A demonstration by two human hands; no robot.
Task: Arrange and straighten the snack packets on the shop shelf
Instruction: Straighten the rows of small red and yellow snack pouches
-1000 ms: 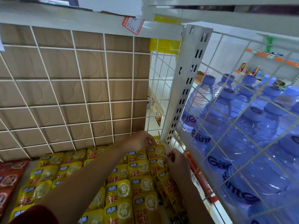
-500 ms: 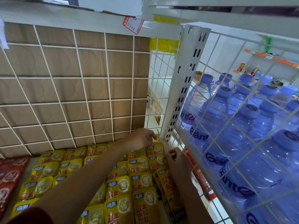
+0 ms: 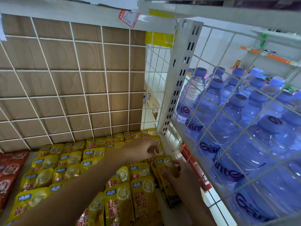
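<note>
Yellow snack packets (image 3: 68,170) lie in overlapping rows across the shelf floor. My left hand (image 3: 143,149) reaches over them to the back right corner, its fingers pinched on the top of a yellow packet (image 3: 158,151) there. My right hand (image 3: 180,173) is just in front, near the right wire wall, gripping a tilted yellow packet (image 3: 167,165) of the rightmost row by its upper edge. My forearms hide part of the middle rows.
Red packets (image 3: 9,172) lie at the far left. A white wire grid (image 3: 78,88) with brown cardboard behind forms the back wall. A slotted white post (image 3: 180,79) and wire side panel separate the shelf from blue water bottles (image 3: 236,128) on the right.
Both hands have stayed in the back right corner. The left hand shifted slightly forward and now pinches a packet; the right hand has lifted the top of the rightmost packet.
</note>
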